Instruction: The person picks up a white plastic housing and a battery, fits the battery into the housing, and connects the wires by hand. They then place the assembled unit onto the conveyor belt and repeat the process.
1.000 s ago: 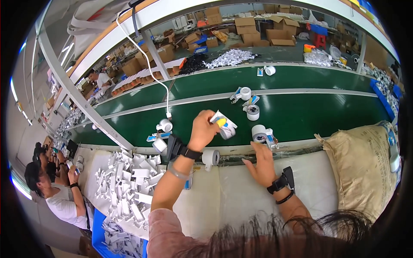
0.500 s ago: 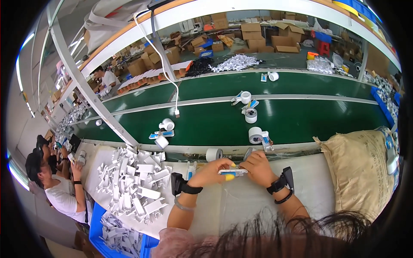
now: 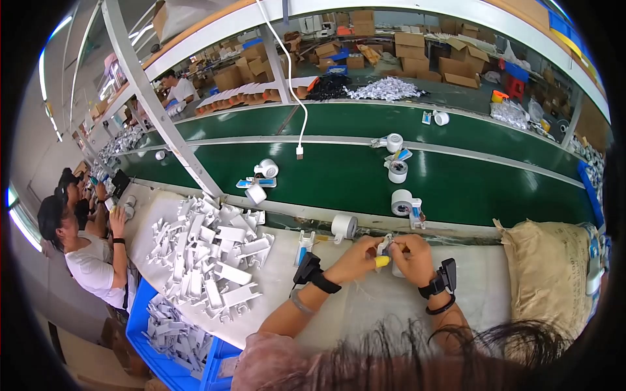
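My left hand (image 3: 360,259) and my right hand (image 3: 412,258) meet over the pale worktable (image 3: 365,306). Both pinch a small white plastic part (image 3: 386,244), which my fingers partly cover. A yellow finger cover shows on my left hand. Just left of the hands, a white round housing (image 3: 343,227) lies on its side by the table's far edge. Further left stands a white casing with a blue strip (image 3: 304,247). Something white and rounded shows below my right fingers, mostly hidden.
Loose white plastic casings (image 3: 208,257) form a heap on the left, above a blue bin (image 3: 147,335) of similar pieces. Beyond the table runs a green conveyor belt (image 3: 326,182) carrying several white assemblies. A woven sack (image 3: 544,280) sits at right. A cable (image 3: 303,124) hangs down. Co-workers sit at far left.
The view has swung slightly left, so the scene sits further right. The held part, earlier flat with a blue strip showing, is now turned, and my hands are closer together.
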Available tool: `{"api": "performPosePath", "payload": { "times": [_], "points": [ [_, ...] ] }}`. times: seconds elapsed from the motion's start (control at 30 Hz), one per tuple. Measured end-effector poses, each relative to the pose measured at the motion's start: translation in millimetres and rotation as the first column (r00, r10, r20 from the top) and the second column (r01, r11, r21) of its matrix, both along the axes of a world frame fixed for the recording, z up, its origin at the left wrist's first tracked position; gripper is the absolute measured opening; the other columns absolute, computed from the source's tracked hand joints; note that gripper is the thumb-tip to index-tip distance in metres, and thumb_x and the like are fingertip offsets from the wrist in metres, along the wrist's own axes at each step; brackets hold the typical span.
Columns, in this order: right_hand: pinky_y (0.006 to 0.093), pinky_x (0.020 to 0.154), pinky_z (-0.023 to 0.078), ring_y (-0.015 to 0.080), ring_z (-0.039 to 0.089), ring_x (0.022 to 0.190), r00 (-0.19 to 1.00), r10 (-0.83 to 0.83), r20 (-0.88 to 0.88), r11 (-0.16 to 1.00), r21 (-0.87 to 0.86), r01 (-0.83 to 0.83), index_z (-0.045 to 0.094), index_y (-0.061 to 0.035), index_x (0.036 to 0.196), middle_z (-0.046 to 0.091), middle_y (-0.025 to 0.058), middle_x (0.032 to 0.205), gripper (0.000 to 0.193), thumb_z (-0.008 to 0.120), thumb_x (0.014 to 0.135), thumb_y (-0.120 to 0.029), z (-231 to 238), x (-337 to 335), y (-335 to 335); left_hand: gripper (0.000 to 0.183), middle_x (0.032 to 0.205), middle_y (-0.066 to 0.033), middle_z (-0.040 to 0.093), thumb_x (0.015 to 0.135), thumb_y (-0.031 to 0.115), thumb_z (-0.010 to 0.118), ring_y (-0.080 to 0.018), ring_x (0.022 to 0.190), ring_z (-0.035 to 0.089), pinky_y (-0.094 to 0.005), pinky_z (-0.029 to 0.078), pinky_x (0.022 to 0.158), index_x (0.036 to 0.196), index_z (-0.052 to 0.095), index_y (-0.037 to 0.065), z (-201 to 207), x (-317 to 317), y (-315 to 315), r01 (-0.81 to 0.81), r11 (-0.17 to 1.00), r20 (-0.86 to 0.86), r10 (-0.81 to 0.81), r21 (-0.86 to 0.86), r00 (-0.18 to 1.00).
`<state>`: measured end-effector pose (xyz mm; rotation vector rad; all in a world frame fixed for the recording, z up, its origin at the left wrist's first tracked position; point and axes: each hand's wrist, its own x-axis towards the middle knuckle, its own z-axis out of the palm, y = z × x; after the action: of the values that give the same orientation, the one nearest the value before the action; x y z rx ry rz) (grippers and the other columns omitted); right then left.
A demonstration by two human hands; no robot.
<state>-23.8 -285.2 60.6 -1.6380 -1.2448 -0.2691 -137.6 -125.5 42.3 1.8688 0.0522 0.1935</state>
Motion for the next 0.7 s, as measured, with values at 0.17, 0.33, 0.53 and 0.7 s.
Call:
{"api": "performPosePath", "payload": {
  "times": [0.17, 0.33, 0.53, 0.7],
  "points": [
    [0.029, 0.057, 0.048, 0.0201, 0.061, 0.064, 0.95, 0.072, -0.305, 0.996, -0.025, -0.083, 0.065, -0.0024, 0.095, 0.065, 0.0102, 0.08, 0.013, 0.07, 0.083, -0.005, 6, -4, -3, 0.032, 0.115, -0.0058, 0.054, 0.091, 0.011, 0.063, -0.0148, 0.107, 0.052, -0.0294, 0.043, 0.092, 0.121, 0.053, 0.003, -2, 4, 8, -0.005, 0.988, 0.191, 0.036, -0.157, 0.981],
    [0.0306, 0.061, 0.049, 0.0208, 0.061, 0.067, 0.89, 0.091, -0.447, 0.988, -0.071, -0.137, 0.065, -0.0025, 0.099, 0.065, 0.0113, 0.083, 0.016, 0.069, 0.084, -0.004, 16, -5, -4, 0.026, 0.112, -0.0047, 0.057, 0.096, 0.01, 0.054, -0.015, 0.099, 0.058, -0.0287, 0.049, 0.083, 0.121, 0.05, 0.006, 7, 1, 4, 0.028, 0.943, 0.125, 0.015, -0.333, 0.992],
    [0.0338, 0.07, 0.048, 0.0246, 0.061, 0.074, 0.991, -0.054, 0.122, 0.999, 0.013, 0.053, 0.064, -0.0023, 0.098, 0.063, 0.0098, 0.08, 0.017, 0.067, 0.082, 0.001, 17, 4, -2, 0.028, 0.1, -0.0069, 0.059, 0.101, 0.019, 0.041, -0.0158, 0.081, 0.064, -0.0312, 0.056, 0.063, 0.126, 0.044, 0.007, 22, -5, -1, -0.005, 0.759, -0.028, -0.017, -0.652, 0.999],
    [0.0384, 0.077, 0.046, 0.0298, 0.06, 0.079, 0.99, -0.059, 0.132, 0.996, 0.081, 0.048, 0.064, -0.0036, 0.096, 0.065, 0.0101, 0.08, 0.018, 0.068, 0.079, 0.002, 16, -6, 4, 0.027, 0.09, -0.0071, 0.057, 0.101, 0.02, 0.039, -0.0131, 0.062, 0.058, -0.0277, 0.05, 0.049, 0.125, 0.043, 0.008, 21, -2, -6, -0.111, 0.882, 0.003, 0.126, -0.457, 0.992]
  ]
}}
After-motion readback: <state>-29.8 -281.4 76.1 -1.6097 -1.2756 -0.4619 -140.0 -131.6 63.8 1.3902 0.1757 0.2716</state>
